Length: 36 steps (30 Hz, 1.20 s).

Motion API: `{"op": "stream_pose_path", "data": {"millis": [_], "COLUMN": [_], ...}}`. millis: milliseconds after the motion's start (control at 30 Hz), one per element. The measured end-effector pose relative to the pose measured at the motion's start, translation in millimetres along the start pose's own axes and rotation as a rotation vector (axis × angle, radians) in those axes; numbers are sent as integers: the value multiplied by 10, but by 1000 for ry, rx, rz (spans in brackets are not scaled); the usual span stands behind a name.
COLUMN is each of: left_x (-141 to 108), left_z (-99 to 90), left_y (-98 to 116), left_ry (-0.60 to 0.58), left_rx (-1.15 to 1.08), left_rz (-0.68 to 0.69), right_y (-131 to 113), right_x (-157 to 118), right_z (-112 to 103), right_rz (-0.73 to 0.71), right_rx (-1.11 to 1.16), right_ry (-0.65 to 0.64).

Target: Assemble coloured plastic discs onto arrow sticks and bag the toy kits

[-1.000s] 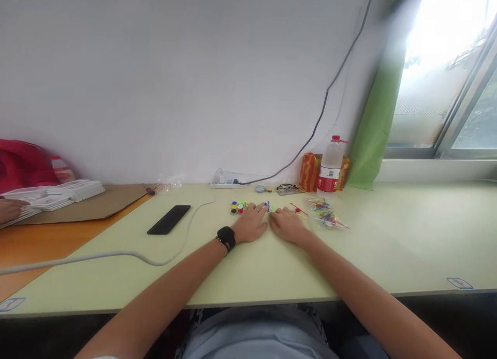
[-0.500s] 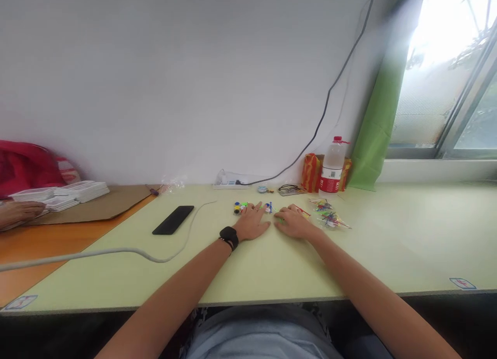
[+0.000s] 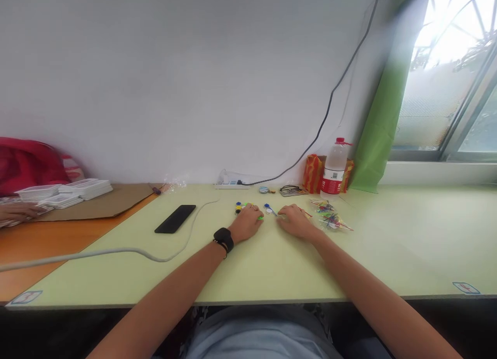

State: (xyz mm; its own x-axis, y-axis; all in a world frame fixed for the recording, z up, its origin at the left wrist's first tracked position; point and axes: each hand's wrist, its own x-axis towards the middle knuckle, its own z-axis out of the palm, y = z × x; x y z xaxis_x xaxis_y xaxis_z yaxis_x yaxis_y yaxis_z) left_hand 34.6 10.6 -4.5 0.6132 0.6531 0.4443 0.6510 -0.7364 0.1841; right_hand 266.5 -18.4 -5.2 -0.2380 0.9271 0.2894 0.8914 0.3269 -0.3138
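My left hand (image 3: 245, 225), with a black watch on its wrist, is closed with its fingertips on a small green piece (image 3: 261, 218) on the table. Small round pieces (image 3: 238, 208) in blue, yellow and black lie just beyond its knuckles, partly hidden by the hand. A thin blue stick (image 3: 272, 210) with a round end slants between the hands. Its lower end meets the curled fingertips of my right hand (image 3: 295, 222). A red stick shows partly behind that hand. Small clear bags (image 3: 332, 220) of colourful sticks lie right of it.
A black phone (image 3: 175, 219) and a white cable (image 3: 132, 250) lie left. At the back are a power strip (image 3: 233, 184), glasses (image 3: 290, 188) and a bottle (image 3: 334, 167). Another person's hand (image 3: 19, 212) is beside white trays (image 3: 87, 189) on cardboard at far left.
My left hand has drawn back slightly left, its spread fingers now curled around the green piece. The blue stick has tilted toward my right hand, which has shifted slightly right.
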Motion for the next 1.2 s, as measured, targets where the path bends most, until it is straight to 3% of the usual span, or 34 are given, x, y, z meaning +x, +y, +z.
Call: {"op": "stream_pose_path", "data": {"millis": [467, 700, 833, 933, 1067, 1200], "left_x": [17, -24, -153, -287, -370, -356], "left_z": [-32, -53, -85, -118, -193, -233], "left_y": [65, 132, 158, 196, 326, 447], "left_ry": [22, -62, -84, -104, -127, -92], "left_rx": [-468, -768, -862, -895, -894, -864], "left_rz": [-184, -308, -360, -365, -255, -188], "right_y": [45, 22, -54, -170, -316, -378], "right_x": [121, 117, 21, -132, -289, -345], "right_z": [36, -21, -47, -39, -47, -96], "right_rz": [-38, -43, -43, -102, -172, -193], "right_rx": [336, 540, 651, 737, 857, 907], "right_ry": [253, 305, 248, 121, -41, -93]}}
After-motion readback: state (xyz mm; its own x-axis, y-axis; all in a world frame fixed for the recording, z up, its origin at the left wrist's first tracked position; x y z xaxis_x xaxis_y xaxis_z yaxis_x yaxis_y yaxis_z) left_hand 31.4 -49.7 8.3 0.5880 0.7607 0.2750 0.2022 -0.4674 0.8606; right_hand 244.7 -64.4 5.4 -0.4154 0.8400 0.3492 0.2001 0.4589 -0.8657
